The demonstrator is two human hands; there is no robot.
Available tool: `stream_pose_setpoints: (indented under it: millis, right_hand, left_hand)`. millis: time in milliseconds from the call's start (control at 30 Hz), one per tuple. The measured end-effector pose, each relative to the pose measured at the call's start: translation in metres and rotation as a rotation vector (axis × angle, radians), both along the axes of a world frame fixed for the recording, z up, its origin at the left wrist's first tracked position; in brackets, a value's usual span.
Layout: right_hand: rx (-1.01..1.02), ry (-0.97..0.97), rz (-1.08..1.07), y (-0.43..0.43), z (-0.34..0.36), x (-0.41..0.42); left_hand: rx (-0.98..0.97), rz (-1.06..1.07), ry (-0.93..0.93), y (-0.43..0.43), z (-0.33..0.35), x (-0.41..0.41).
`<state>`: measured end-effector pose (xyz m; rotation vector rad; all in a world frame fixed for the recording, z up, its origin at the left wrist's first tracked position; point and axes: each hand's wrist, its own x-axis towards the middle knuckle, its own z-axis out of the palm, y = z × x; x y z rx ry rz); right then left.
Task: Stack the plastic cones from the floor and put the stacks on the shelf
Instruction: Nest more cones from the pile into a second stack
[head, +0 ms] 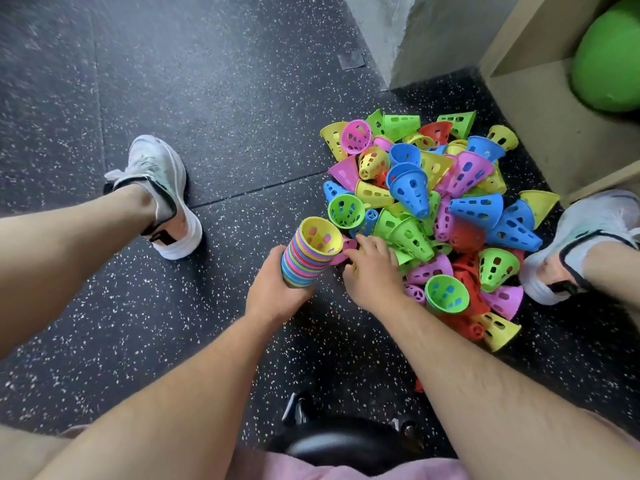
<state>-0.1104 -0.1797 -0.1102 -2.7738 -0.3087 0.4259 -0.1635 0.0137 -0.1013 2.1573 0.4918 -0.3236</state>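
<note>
Down on the speckled floor (173, 98), the left hand (277, 292) grips a striped stack (306, 261) (yellow cone topmost); the right hand (372, 271), fingers bent, rests on the loose pile (433, 209) beside the shelf (540, 126), its hold impossible to tell.

Your left hand (277, 289) grips a nested stack of cones (304, 261) with a yellow one on top, its mouth tilted up toward you. Just beside it, your right hand (370, 271) curls its fingers over a pink cone (346, 249) at the near edge of the loose pile (433, 209) (blue, green, yellow, pink, red) on the speckled floor (173, 81). The shelf (540, 126) beyond the pile holds a green ball (609, 57)
</note>
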Motion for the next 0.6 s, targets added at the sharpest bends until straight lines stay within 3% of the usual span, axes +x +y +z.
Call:
stream_pose_setpoints:
  millis: [200,367,600]
  right_hand:
    - [-0.045,-0.030,0.010,0.007,-0.004,0.005]
    - [0.252,-0.066,-0.035,0.003,-0.001,0.005]
    - [0.446,-0.291,-0.137,0.000,0.023,0.011]
  left_hand:
    - [0.001,-0.018,0.015,0.002,0.001,0.000]
    - [-0.007,0.020,0.009,0.002,0.001,-0.001]
    - [0.006,0.033,-0.002,0.004,0.001,-0.009]
